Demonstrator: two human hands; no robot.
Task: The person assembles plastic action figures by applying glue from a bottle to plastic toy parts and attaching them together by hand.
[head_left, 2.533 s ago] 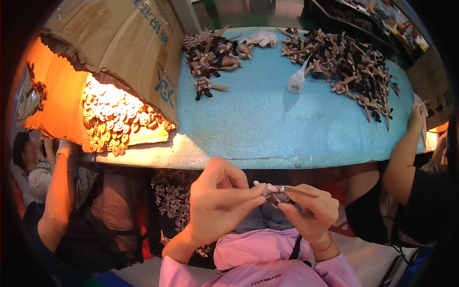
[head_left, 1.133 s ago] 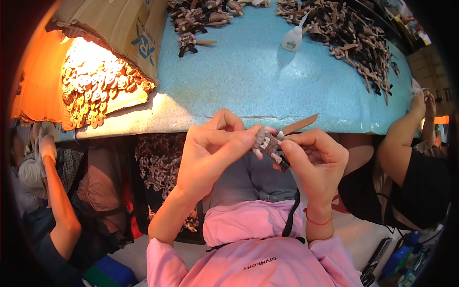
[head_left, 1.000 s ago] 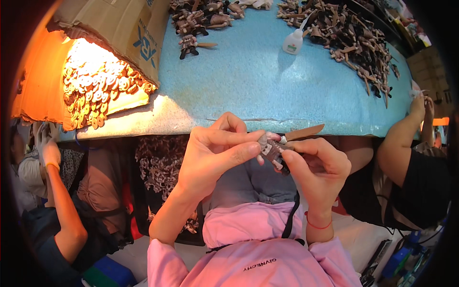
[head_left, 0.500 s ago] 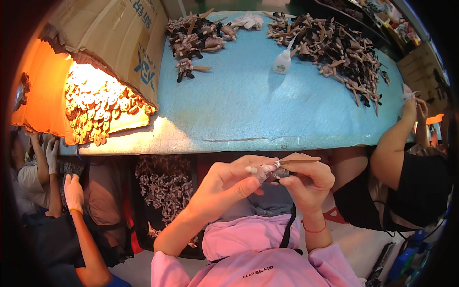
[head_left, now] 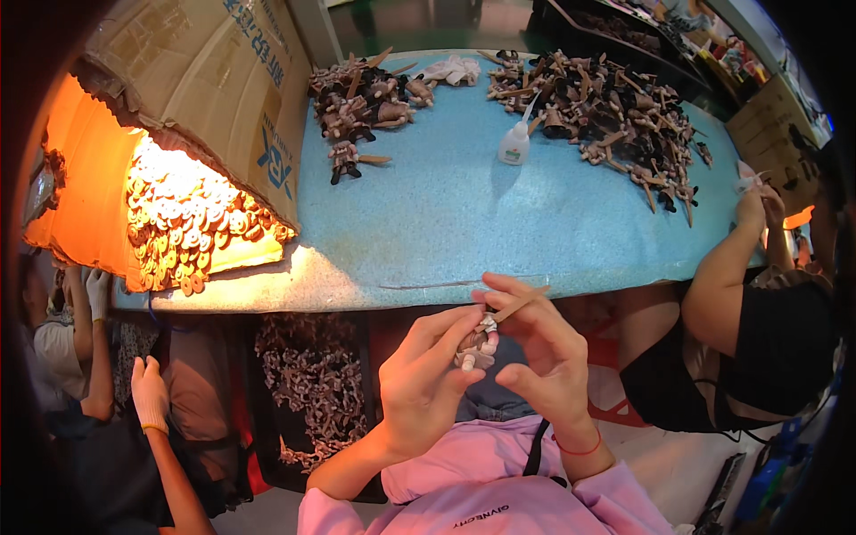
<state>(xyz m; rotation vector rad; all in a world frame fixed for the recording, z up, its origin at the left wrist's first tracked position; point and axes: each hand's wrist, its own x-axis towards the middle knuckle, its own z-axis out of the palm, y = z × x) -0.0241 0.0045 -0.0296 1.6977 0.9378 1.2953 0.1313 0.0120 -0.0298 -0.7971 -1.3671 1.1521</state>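
- The left hand (head_left: 426, 383) and the right hand (head_left: 546, 357) meet in front of the person's chest, just below the near edge of the blue table (head_left: 464, 214).
- Between them sits a small brown figurine (head_left: 474, 346); the left thumb and fingers are closed on its lower part, so that hand is clamped on it.
- The right hand's fingers are pinched together on a thin wooden stick (head_left: 517, 306), which slants up and to the right from the top of the figurine, its lower end touching the piece.
- Well beyond the grip, on the far part of the table, a small white glue bottle (head_left: 514, 143) stands upright.
- To the right of the bottle, far from the hands, spreads a large pile of brown parts (head_left: 615, 116); a smaller pile (head_left: 361, 102) lies to the bottle's left.
- Left of the grip and higher, a cardboard box (head_left: 196, 80) arches over a heap of pale round pieces (head_left: 183, 223) under orange light.
- Right of the grip, another person's arm (head_left: 727, 276) rests at the table's edge.
- Far to the lower left, a white-gloved hand (head_left: 150, 392) of a further person shows.
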